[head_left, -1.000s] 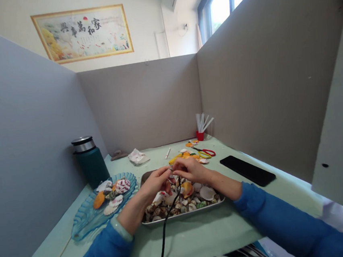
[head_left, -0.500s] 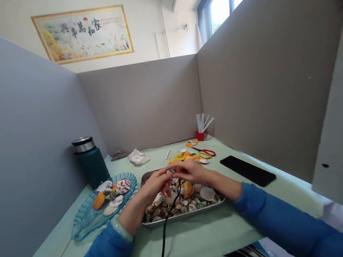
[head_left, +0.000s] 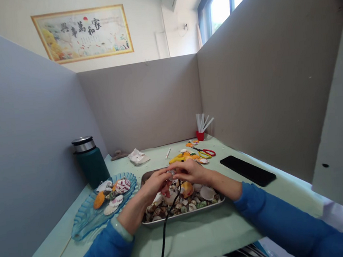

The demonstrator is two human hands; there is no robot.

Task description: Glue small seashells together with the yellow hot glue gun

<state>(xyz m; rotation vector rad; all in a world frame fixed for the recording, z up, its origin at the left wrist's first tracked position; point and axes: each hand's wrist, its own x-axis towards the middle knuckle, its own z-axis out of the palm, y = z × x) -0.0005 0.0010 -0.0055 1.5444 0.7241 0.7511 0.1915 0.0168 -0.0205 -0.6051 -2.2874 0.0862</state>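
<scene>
Above a metal tray of mixed seashells, my left hand and my right hand meet, fingertips together. Both are closed around a small pale item, mostly covered by the fingers; I cannot make out what it is. A black cord runs from the hands down over the tray's front edge. On the left, a blue shell-shaped plate holds several shells, among them an orange one and a red-and-white one.
A dark green bottle stands behind the plate. Behind the tray are a crumpled white packet, a yellow tool, scissors and a red cup of white sticks. A black phone-like slab lies right. Partitions surround the table.
The fingers have shifted slightly around the small item, with a bit more of it showing between them. Everything else looks the same.
</scene>
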